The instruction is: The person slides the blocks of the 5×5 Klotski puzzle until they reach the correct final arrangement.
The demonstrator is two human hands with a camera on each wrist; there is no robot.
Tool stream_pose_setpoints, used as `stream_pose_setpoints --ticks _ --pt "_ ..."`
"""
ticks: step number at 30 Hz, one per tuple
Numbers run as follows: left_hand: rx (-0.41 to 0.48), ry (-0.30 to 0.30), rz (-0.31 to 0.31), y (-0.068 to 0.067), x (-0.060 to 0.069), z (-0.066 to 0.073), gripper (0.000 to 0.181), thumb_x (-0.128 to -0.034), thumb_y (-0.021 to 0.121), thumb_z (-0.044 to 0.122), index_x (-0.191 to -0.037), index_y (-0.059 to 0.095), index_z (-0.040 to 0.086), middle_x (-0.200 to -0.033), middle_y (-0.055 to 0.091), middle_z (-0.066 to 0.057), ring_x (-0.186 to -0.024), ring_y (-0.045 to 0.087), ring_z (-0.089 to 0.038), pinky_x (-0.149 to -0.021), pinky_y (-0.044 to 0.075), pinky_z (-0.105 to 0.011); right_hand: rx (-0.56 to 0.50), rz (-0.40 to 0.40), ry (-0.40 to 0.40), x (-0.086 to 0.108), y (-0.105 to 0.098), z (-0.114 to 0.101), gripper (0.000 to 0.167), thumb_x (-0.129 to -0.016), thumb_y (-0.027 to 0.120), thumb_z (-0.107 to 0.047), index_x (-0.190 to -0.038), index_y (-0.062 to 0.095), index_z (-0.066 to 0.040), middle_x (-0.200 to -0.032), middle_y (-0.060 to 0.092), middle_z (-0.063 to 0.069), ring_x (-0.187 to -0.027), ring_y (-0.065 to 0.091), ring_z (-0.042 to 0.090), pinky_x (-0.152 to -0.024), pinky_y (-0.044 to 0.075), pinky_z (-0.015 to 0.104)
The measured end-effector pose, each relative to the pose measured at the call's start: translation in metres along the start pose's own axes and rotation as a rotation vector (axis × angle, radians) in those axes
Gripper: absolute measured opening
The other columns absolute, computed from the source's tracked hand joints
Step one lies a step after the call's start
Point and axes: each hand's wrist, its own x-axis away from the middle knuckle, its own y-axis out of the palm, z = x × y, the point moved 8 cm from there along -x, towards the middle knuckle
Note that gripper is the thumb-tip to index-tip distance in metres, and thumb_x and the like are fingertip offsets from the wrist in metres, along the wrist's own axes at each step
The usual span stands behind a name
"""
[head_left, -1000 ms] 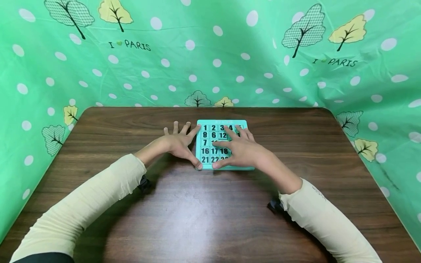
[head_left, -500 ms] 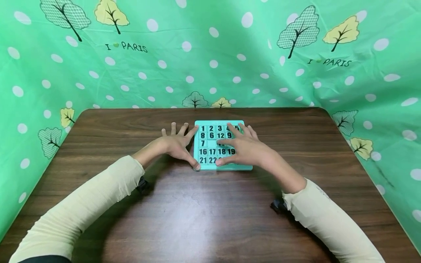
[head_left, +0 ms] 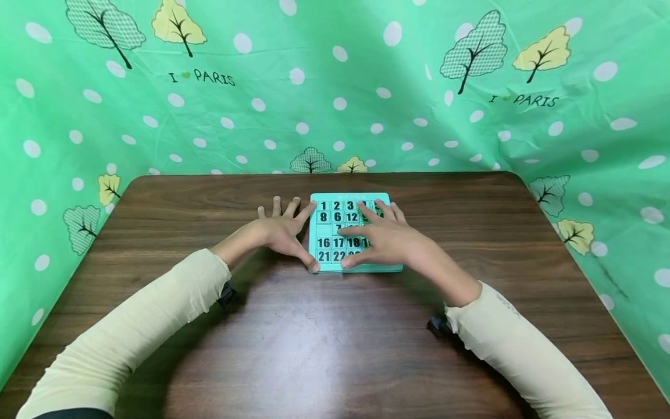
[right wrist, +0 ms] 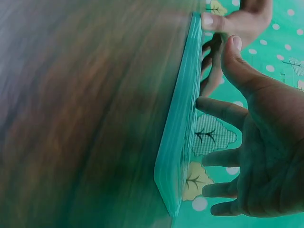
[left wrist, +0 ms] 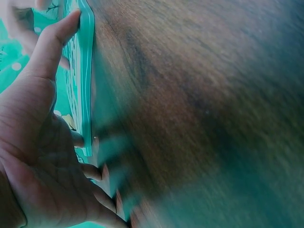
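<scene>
A turquoise sliding number puzzle (head_left: 358, 269) lies flat on the wooden table, black numbers on its tiles. My left hand (head_left: 282, 233) has its fingers spread; the thumb rests on the near left corner and the index finger touches the far left corner. In the left wrist view that thumb (left wrist: 52, 42) lies on the rim. Over the puzzle's right half hovers my right hand (head_left: 392, 238), its index fingertip on the 7 tile, which sits in the second column of the third row. The slot left of it is bare. Several right-hand tiles are hidden under this hand.
The brown table (head_left: 293, 349) extends around the puzzle. Behind and at both sides hangs a green dotted curtain (head_left: 335, 75) with printed trees. Dark wrist-camera mounts (head_left: 438, 326) sit under the pale sleeves.
The 11 tile slid right, leaving a gap half a second ago; the 7 tile has since slid right into it. My right hand moved right, then back left. The left hand stayed put.
</scene>
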Motion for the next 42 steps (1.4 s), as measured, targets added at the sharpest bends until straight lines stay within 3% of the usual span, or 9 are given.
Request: stream_pose_setpoints --ticks 3,8,12,17,24,31,39,42 --pt "-0.009 0.001 -0.002 -0.001 0.001 0.001 0.159 -0.0720 0.084 0.093 -0.181 -0.018 0.037 -0.190 -0.020 -0.018 -0.168 -0.026 -0.061 -0.129 -0.009 -0.089 -0.024 0.010 -0.005 -0.001 -0.004 0.000 0.083 -0.095 0.077 -0.075 -0.168 0.056 -0.039 -0.191 0.006 0.019 -0.175 -0.002 0.057 -0.138 -0.001 0.079" --pt "-0.009 0.003 -0.013 -0.001 0.001 0.001 0.160 -0.0719 0.082 0.095 -0.181 -0.018 0.035 -0.189 -0.021 -0.018 -0.169 -0.025 -0.061 -0.129 -0.006 -0.089 -0.042 0.037 -0.042 -0.021 -0.008 -0.012 0.092 -0.095 0.073 -0.080 -0.173 0.046 -0.041 -0.192 0.000 0.017 -0.176 -0.003 0.056 -0.139 0.001 0.077" --pt "-0.015 0.002 -0.018 0.000 0.000 0.000 0.160 -0.0725 0.083 0.094 -0.180 -0.020 0.036 -0.189 -0.022 -0.018 -0.168 -0.026 -0.060 -0.129 -0.007 -0.089 -0.037 0.000 -0.025 -0.034 -0.007 -0.016 0.093 -0.097 0.071 -0.081 -0.175 0.042 -0.041 -0.192 -0.005 0.015 -0.176 -0.005 0.055 -0.140 -0.001 0.074" --pt "-0.015 0.003 -0.011 -0.001 -0.001 0.000 0.159 -0.0730 0.083 0.093 -0.180 -0.020 0.036 -0.189 -0.021 -0.018 -0.168 -0.027 -0.061 -0.128 -0.008 -0.090 -0.009 -0.043 -0.022 -0.028 0.000 -0.020 0.093 -0.096 0.073 -0.079 -0.175 0.043 -0.040 -0.192 -0.002 0.015 -0.176 -0.004 0.054 -0.139 0.002 0.077" --pt "-0.027 -0.006 -0.004 0.003 -0.007 -0.003 0.167 -0.0632 0.080 0.103 -0.180 -0.020 0.037 -0.190 -0.019 -0.019 -0.168 -0.026 -0.063 -0.126 -0.009 -0.092 -0.038 -0.026 -0.052 -0.016 0.004 -0.019 0.096 -0.094 0.074 -0.081 -0.175 0.042 -0.041 -0.192 0.000 0.016 -0.176 -0.004 0.055 -0.138 0.003 0.078" --pt "-0.025 0.006 0.010 -0.001 0.001 0.004 0.161 -0.0717 0.085 0.092 -0.181 -0.017 0.034 -0.190 -0.018 -0.020 -0.168 -0.025 -0.062 -0.128 -0.007 -0.090 -0.065 0.038 0.017 -0.021 -0.006 0.007 0.090 -0.097 0.073 -0.078 -0.173 0.049 -0.036 -0.191 0.001 0.020 -0.174 -0.001 0.060 -0.139 -0.002 0.077" --pt "-0.043 0.008 -0.003 -0.002 0.002 0.004 0.156 -0.0767 0.083 0.090 -0.181 -0.018 0.034 -0.190 -0.019 -0.020 -0.169 -0.024 -0.062 -0.129 -0.005 -0.090 -0.054 -0.003 -0.004 -0.034 0.000 -0.010 0.094 -0.097 0.071 -0.081 -0.176 0.039 -0.041 -0.191 -0.001 0.019 -0.175 -0.002 0.057 -0.140 0.002 0.075" --pt "-0.032 0.008 -0.009 -0.001 0.001 0.003 0.157 -0.0753 0.083 0.092 -0.181 -0.018 0.035 -0.190 -0.020 -0.019 -0.169 -0.024 -0.061 -0.130 -0.005 -0.089 -0.057 0.006 0.000 -0.031 -0.002 -0.011 0.093 -0.097 0.070 -0.081 -0.176 0.040 -0.041 -0.192 -0.002 0.018 -0.176 -0.004 0.056 -0.140 0.000 0.074"
